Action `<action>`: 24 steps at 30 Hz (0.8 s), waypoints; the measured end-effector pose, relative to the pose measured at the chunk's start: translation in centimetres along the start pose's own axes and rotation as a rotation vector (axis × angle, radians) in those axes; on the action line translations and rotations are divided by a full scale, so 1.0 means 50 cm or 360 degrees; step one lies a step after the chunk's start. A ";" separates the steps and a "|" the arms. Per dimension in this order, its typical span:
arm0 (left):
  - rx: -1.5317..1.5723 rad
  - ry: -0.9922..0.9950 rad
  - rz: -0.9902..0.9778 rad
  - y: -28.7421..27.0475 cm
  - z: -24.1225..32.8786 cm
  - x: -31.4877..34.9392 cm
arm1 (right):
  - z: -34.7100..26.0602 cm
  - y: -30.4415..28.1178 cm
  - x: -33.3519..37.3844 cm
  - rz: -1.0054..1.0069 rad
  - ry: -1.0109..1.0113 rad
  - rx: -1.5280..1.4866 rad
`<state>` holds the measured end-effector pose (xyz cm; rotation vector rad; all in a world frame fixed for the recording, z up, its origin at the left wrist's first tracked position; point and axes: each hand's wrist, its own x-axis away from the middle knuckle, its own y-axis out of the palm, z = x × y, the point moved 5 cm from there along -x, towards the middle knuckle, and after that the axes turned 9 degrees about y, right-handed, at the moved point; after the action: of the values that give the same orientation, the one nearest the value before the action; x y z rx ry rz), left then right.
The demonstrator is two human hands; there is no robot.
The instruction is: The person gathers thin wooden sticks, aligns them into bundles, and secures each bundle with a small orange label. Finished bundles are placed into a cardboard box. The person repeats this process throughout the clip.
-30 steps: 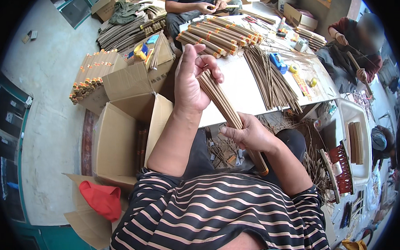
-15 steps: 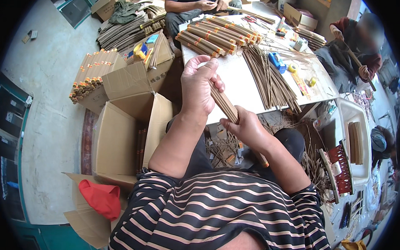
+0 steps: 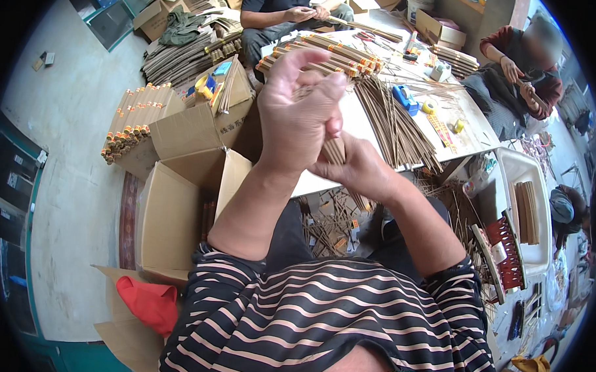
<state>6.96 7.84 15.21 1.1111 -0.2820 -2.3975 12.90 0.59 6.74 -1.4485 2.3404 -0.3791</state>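
Bundle of sticks [image 3: 334, 152]: thin, brown, held up in front of the chest, over the near edge of the table. Long axis slants in view from upper left to lower right. Upper end points away from the body, toward the tabletop; lower part runs back toward the right knee, mostly hidden by the right hand.

Grip: right hand [image 3: 359, 167] closed around the bundle near mid-length. Left hand [image 3: 301, 120] curled about the upper part, thumb crossing over; blurred, cannot tell how tightly closed. The 2 hands are just beside each other, a short length of sticks showing between.

Edges: near edge of table [image 3: 472, 124] passes behind the right hand and rises rightward. A strip of white top separates the hands from loose sticks [image 3: 397, 127]. Banded bundles [image 3: 345, 50] lie just beyond the left fingertips in view. Open carton [image 3: 169, 214] stands left of the left forearm, its wall near the elbow. Below the hands, scattered sticks [image 3: 329, 226] lie between the knees. 2 other people sit at the table's far and right sides.
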 end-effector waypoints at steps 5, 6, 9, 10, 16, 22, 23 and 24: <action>-0.0266 0.0222 -0.0257 0.023 0.002 -0.058 | -0.055 -0.033 -0.062 0.0108 0.0029 -0.0426; -0.0289 0.0160 -0.0267 0.006 -0.032 -0.065 | -0.019 -0.031 -0.083 0.0131 0.0049 -0.0389; -0.0432 -0.0056 -0.0254 -0.031 -0.131 -0.078 | 0.073 -0.022 -0.124 0.0167 -0.0055 -0.0679; -0.0397 -0.0071 -0.0220 -0.038 -0.124 -0.075 | 0.067 -0.013 -0.131 0.0111 0.0010 -0.0701; -0.0311 -0.0141 -0.0255 -0.047 -0.114 -0.077 | 0.031 -0.016 -0.133 0.0115 0.0168 -0.0474; 0.0154 -0.0316 -0.0161 -0.062 -0.084 -0.073 | -0.009 0.012 -0.093 -0.0098 0.0450 -0.0533; 0.0160 -0.0294 -0.0116 -0.061 -0.075 -0.074 | -0.007 0.017 -0.086 0.0101 0.0379 -0.0576; 0.0166 -0.0272 -0.0072 -0.059 -0.065 -0.074 | 0.003 0.029 -0.078 0.0126 0.0380 -0.0582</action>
<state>10.52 12.28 14.46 0.9668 -0.4480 -2.5478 13.39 4.75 6.64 -1.5313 2.7631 -0.1080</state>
